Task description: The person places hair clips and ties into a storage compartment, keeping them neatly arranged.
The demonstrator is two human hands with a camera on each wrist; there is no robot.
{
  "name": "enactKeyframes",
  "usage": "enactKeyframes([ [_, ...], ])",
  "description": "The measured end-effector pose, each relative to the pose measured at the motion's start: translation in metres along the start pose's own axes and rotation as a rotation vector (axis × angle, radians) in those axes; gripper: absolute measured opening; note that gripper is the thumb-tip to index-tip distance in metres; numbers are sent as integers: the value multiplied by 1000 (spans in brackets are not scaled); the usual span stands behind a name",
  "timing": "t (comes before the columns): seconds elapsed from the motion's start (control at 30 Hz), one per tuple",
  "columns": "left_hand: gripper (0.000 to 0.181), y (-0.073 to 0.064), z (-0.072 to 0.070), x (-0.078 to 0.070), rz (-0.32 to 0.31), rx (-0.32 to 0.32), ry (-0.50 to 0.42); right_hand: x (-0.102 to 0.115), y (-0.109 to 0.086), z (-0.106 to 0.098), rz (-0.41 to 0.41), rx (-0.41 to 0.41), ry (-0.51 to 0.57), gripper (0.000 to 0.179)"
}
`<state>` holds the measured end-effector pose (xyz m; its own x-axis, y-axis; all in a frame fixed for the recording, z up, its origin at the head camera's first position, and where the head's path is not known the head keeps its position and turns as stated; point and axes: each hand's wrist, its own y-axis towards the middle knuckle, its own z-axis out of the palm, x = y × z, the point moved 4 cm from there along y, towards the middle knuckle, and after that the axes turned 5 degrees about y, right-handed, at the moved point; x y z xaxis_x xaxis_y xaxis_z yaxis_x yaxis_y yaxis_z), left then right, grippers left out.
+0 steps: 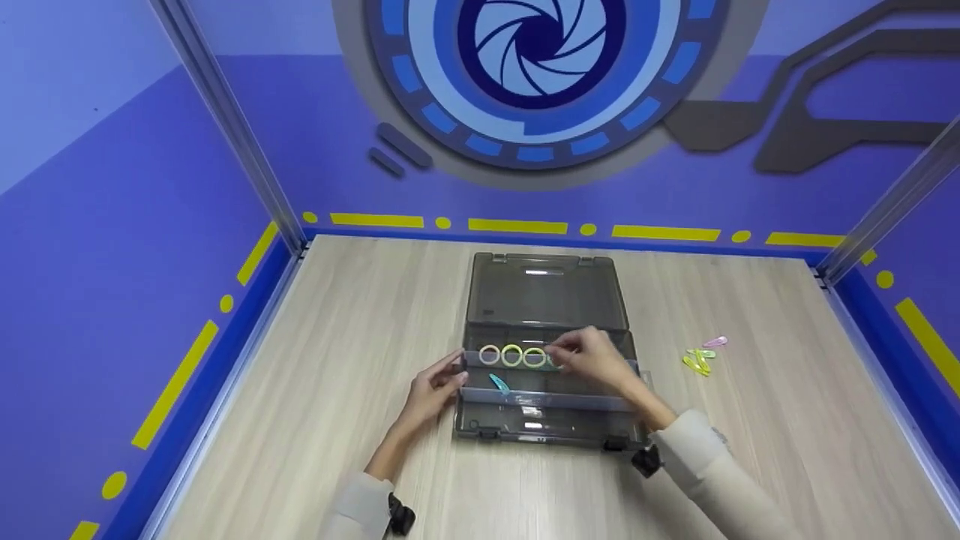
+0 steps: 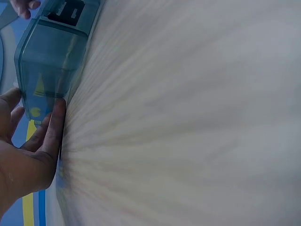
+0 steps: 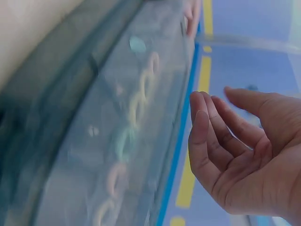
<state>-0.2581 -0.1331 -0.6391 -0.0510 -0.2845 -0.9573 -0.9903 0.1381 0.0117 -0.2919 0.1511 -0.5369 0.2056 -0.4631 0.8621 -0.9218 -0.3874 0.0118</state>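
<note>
A translucent grey divided box (image 1: 555, 424) stands on the table with its lid (image 1: 547, 292) folded back. My left hand (image 1: 431, 390) rests against its left side; in the left wrist view the thumb lies by the upper edge and fairly straight fingers (image 2: 56, 120) touch the wall near the table. Several pastel rings resembling hair ties stand in a row in a middle compartment, including a yellow one (image 1: 503, 355) and a green one (image 3: 119, 146). Over the row hovers my right hand (image 1: 596, 361), fingers loosely bent, nothing visible between them. A teal hair clip (image 1: 499, 384) lies in a nearer compartment.
To the right of the box, several snap hair clips lie on the wooden table (image 1: 780, 420): yellow (image 1: 696, 366), green (image 1: 703, 353) and pink (image 1: 716, 341). Blue printed panels (image 1: 262, 135) enclose the back and sides.
</note>
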Motion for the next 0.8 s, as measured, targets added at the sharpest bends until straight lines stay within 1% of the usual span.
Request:
enactKeyframes([
  [0.13,49,-1,0,-10,15,27,-9,-12,-11,-37,22,-65,34,23],
  [0.17,50,-1,0,-11,5,30,-18,-15,-15,-46,27,-84,41,24],
  [0.23,50,0,0,-11,3,32,-22,-23,-23,-62,39,-117,35,26],
  [0.27,50,0,0,-10,-1,28,-23,-28,-27,-69,58,-135,39,27],
  [0.43,50,2,2,2,1,-6,-15,-60,-52,-99,145,-209,44,33],
  [0.53,50,2,0,6,1,-16,-23,-83,-65,-116,198,-241,54,36],
  [0.63,50,1,-2,5,3,-21,-30,-103,-77,-133,251,-271,70,40],
  [0.67,49,0,-3,0,2,-20,-31,-109,-81,-139,266,-283,73,42],
  [0.8,49,-1,-1,-2,7,-20,-40,-131,-96,-160,320,-320,91,44],
])
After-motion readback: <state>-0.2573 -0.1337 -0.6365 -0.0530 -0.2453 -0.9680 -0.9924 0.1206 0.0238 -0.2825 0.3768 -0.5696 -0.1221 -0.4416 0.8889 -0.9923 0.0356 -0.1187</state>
